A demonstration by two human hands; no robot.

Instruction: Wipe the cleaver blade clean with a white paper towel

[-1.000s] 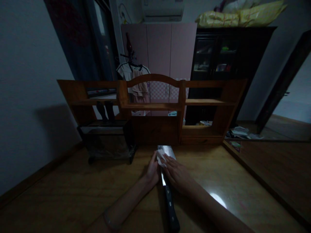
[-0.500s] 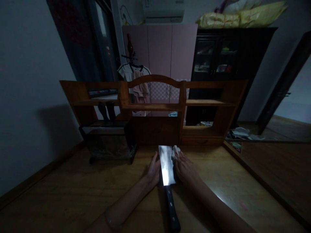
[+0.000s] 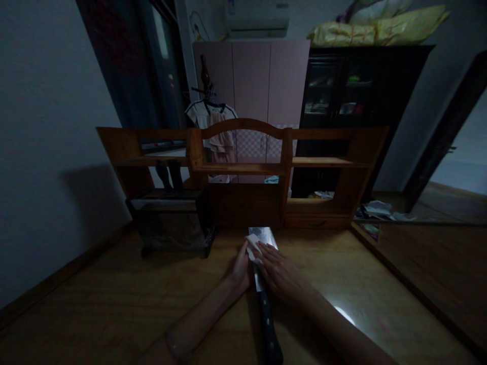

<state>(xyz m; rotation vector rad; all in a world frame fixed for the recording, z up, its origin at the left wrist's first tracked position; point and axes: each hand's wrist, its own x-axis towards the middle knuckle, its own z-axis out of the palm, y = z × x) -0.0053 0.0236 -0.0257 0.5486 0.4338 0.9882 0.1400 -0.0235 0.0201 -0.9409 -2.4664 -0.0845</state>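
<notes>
A cleaver [image 3: 262, 299] extends lengthwise over the bench [image 3: 114, 314], black riveted handle toward the person, blade pointing away. The right hand [image 3: 280, 271] lies across the blade, fingers extended together over a crumpled white tissue [image 3: 252, 247]; I cannot tell whether its grip closes on the tissue. The left hand [image 3: 240, 267] is at the blade's left edge, fingertips by the tissue, its grip partly hidden, so clamped or loose is unclear. A knife block [image 3: 171, 223] with two dark handles stands left, before a wooden shelf unit [image 3: 238, 167].
</notes>
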